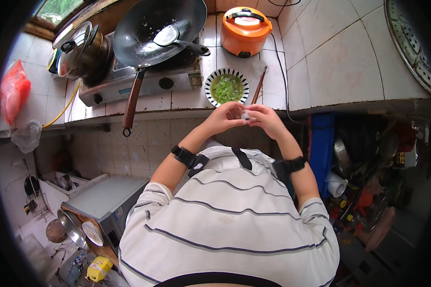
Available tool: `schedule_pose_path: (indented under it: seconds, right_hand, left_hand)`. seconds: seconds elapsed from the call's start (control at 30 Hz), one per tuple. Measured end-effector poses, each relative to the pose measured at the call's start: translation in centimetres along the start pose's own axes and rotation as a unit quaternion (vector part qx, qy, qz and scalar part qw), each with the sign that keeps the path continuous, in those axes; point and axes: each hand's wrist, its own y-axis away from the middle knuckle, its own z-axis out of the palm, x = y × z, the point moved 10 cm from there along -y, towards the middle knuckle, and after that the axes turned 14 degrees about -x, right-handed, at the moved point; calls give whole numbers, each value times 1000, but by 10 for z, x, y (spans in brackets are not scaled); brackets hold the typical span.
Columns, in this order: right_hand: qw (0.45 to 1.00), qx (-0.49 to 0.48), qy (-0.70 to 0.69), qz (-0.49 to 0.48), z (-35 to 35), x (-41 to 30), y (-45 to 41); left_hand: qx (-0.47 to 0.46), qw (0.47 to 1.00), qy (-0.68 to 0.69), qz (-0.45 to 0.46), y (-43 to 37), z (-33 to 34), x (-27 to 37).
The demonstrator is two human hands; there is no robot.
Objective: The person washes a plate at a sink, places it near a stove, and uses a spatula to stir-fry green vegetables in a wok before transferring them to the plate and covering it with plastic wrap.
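My left hand and my right hand meet at the counter's front edge, with a small whitish thing between their fingertips; its kind cannot be told. Just beyond them a patterned bowl holds chopped green pieces in liquid. To the bowl's right lies a pair of brown chopsticks, their far ends by a crumpled clear plastic piece. An orange rice cooker, lid down, stands behind. Left of the bowl, a large wok rests on the gas stove with a metal spatula in it.
A lidded pot stands at the stove's left. The wok's wooden handle juts over the counter edge. The cooker's black cord hangs down at the right. A red plastic bag is at the far left, a blue container below right.
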Motion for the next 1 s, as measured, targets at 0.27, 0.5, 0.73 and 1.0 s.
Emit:
schedule_pose_path:
  seconds: [0.27, 0.5, 0.73, 1.0]
  right_hand:
    - [997, -66, -19, 43, 18, 25, -32]
    - [992, -119, 36, 5, 40, 29, -39]
    - [995, -87, 42, -39, 36, 20, -43]
    - [990, -128, 15, 61, 44, 43, -39]
  left_hand:
    - [93, 981, 158, -62, 30, -14, -48]
    - [174, 982, 65, -18, 45, -30, -45]
    - [192, 947, 257, -32, 45, -25, -54]
    - [179, 956, 221, -69, 48, -19, -55]
